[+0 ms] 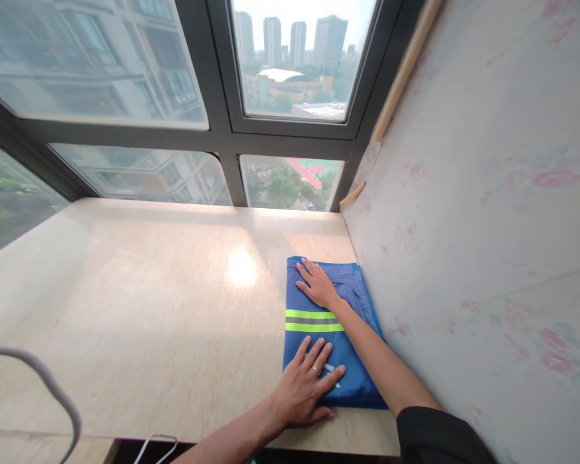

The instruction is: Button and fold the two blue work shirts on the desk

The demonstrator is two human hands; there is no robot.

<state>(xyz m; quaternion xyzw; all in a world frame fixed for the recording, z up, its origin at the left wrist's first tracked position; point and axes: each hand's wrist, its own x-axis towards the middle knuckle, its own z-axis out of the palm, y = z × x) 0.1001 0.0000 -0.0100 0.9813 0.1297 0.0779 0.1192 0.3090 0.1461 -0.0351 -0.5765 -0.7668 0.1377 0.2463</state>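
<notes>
A folded blue garment (309, 351) lies on the pale marble-patterned sill, close beside the wall. Two bright yellow-green bands with a grey one between cross it, and part of a white print shows near my fingers. My left hand (307, 383), with a ring on one finger, rests flat on its near part, fingers spread. Farther back, my right hand (318, 283) presses flat on the garment's far part, where the cloth is wrinkled. Both hands are open. My right forearm covers some of the garment's right side.
The wide sill (164, 309) reaches to dark window frames (225, 145). On the right stands a flower-papered wall (488, 212), its paper peeling by the window. A grey cable (43, 370) curves at the lower left; a white wire hanger-like loop (157, 441) shows at the front edge.
</notes>
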